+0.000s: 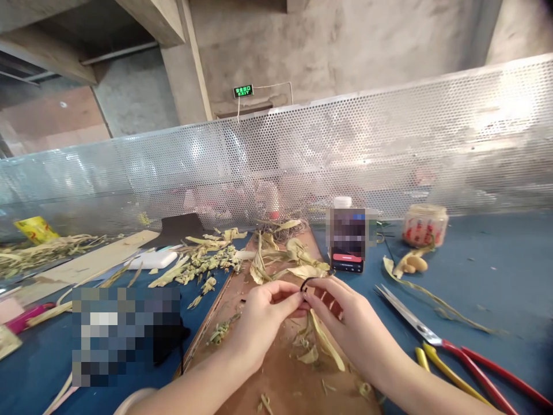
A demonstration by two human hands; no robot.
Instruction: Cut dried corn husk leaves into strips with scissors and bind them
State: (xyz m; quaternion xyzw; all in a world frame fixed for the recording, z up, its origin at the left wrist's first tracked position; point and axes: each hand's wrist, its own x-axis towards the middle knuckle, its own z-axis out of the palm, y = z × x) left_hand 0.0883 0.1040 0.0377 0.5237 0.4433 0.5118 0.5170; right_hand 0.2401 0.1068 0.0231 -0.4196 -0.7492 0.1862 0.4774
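Above the middle of a brown board, my left hand (pixel 268 308) and my right hand (pixel 345 305) meet at the fingertips, both closed in a pinch. A thin black strand (pixel 306 281), bent in a small curve, is gripped where the fingers come together. Its ends are hidden by the fingers, and its kind is too small to tell. A long pale dried leaf strip (pixel 327 340) shows just below the hands, over the board (pixel 242 380). Curled dried leaves (pixel 300 256) lie on the board beyond my fingertips.
A phone (pixel 348 239) stands upright against a white-capped bottle (pixel 343 202). On the blue table at right are red-handled scissors (pixel 432 334), a yellow-handled tool (pixel 453 374) and a jar (pixel 425 225). More dried leaf pieces (pixel 211 259) lie left. Perforated metal sheet (pixel 302 150) runs behind.
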